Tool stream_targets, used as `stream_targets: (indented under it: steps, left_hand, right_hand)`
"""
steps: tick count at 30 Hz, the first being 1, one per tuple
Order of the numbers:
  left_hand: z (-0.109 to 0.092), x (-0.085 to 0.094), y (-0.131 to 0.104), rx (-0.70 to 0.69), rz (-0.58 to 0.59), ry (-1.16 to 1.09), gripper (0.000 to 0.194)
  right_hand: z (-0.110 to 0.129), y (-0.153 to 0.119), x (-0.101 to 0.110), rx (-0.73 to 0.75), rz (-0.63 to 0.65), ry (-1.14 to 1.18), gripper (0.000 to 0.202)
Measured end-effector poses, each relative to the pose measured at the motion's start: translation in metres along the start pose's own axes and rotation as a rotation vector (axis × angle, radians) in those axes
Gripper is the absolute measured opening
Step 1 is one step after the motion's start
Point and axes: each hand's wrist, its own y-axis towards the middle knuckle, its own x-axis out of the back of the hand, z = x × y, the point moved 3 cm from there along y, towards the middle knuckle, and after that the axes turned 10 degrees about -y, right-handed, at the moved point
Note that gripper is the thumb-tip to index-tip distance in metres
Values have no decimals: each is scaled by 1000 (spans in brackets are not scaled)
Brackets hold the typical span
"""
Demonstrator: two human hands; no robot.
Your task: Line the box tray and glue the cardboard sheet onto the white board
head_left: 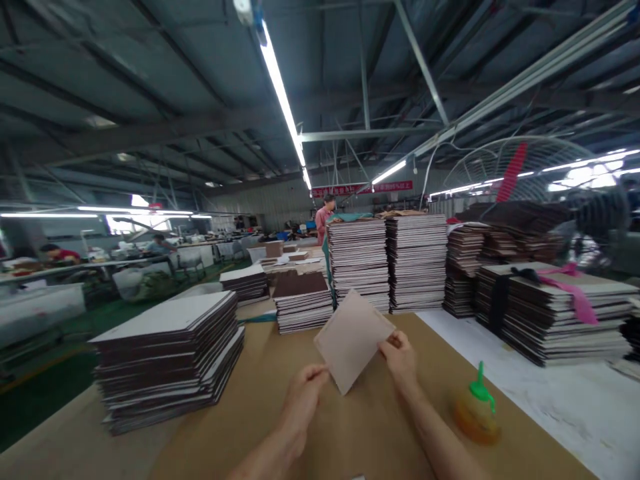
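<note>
From the head camera, both hands are up over the brown-paper-covered table [350, 433], and between them sits a single beige square board [353, 339], tilted on one corner like a diamond, lifted clear of the tabletop. The left hand [304, 393] pinches its lower-left edge, fingers closed on it; the right hand [399, 357] grips the right-hand corner, thumb on top. It reads as the inspect-or-position step, with the sheet held for a look rather than laid down. To the left stands a tall stack of dark-edged boards [170, 360], white face up; straight ahead are more stacks [387, 263], and on the right a bundle tied with pink ribbon [555, 307]. Near the right forearm stands a squeeze bottle with a green nozzle [477, 413], amber liquid inside, untouched. My guess is that any next move calls for levelling the board and keeping both grips steady so it doesn't flex. In the distance, a person in a pink top [325, 217] works at another bench.
</note>
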Motion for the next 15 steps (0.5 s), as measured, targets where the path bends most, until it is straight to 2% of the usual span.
stream_targets:
  steps: [2,4,6,7,9,10,15]
  left_hand:
    - [-32,17,-13,-125,-17,-9,32]
    - [-60,34,-28,-237,-67,-38,41]
    - [-78,50,-44,-305,-141,-107,53]
    - [-83,58,-52,-314,-180,-157,58]
    - [-83,73,-68,-281,-247,-278,62]
    - [-81,79,-75,-246,-273,-338,63]
    - [-59,105,-105,-69,-353,-508,63]
  right_hand:
    - [33,-30,-15,149,89,-21,22]
    - [65,-65,-26,323,162,-44,14]
    - [94,-101,-33,660,151,-149,5]
    - [105,-118,-35,837,132,-200,12]
    - [119,-146,-40,1115,114,-291,25]
    - [122,-156,-42,1192,130,-318,28]
    - [121,-193,-47,1449,209,-451,25]
